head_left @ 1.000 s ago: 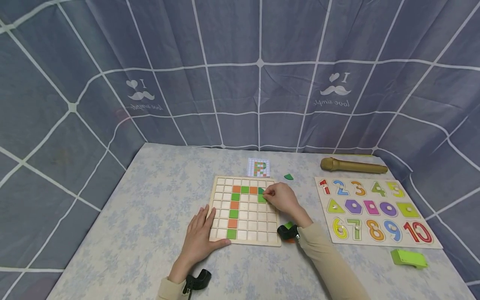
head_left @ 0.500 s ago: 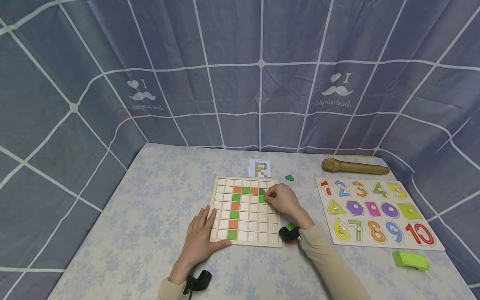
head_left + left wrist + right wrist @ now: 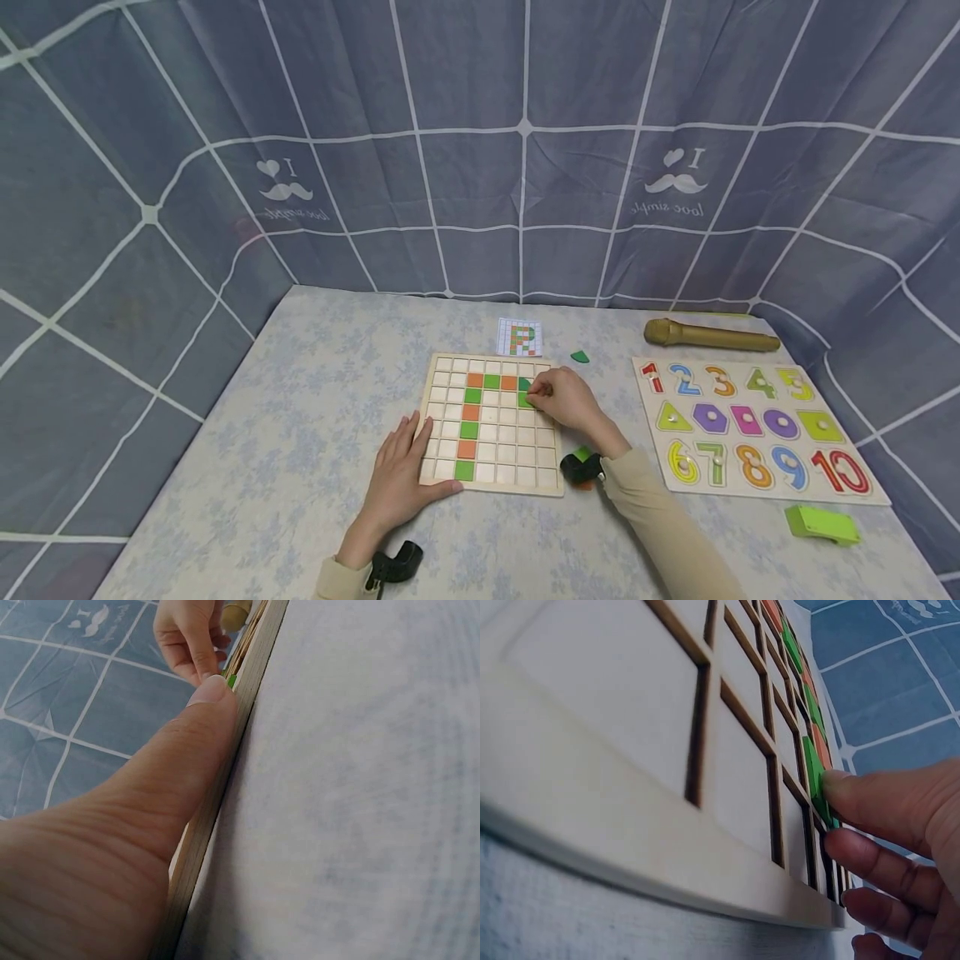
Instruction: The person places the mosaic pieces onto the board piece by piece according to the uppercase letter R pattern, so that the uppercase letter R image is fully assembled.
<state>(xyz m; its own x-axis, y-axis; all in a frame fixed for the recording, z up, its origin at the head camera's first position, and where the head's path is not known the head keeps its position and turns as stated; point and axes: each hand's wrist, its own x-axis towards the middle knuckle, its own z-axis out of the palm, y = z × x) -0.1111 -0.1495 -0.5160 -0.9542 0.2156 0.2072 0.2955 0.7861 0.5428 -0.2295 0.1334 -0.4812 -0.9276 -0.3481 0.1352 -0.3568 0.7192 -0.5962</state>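
Observation:
A wooden grid board lies on the table with orange and green square tiles in several cells. My left hand rests along its left edge and near corner, fingers spread, thumb on the front rim; in the left wrist view the thumb lies along the wooden side. My right hand pinches a green square tile near the board's upper right. The tile looks slightly raised in the right wrist view. Just beyond it sits a dark green rounded piece, partly hidden by the fingertips.
A pattern card and a loose dark green quarter-round piece lie behind the board. At right are a number-and-shape puzzle board, a gold microphone and a lime green block. Loose tiles show beneath the right wrist.
Both hands keep nearly the same places, the right fingertips staying at the green tile. The whole view has shifted very slightly.

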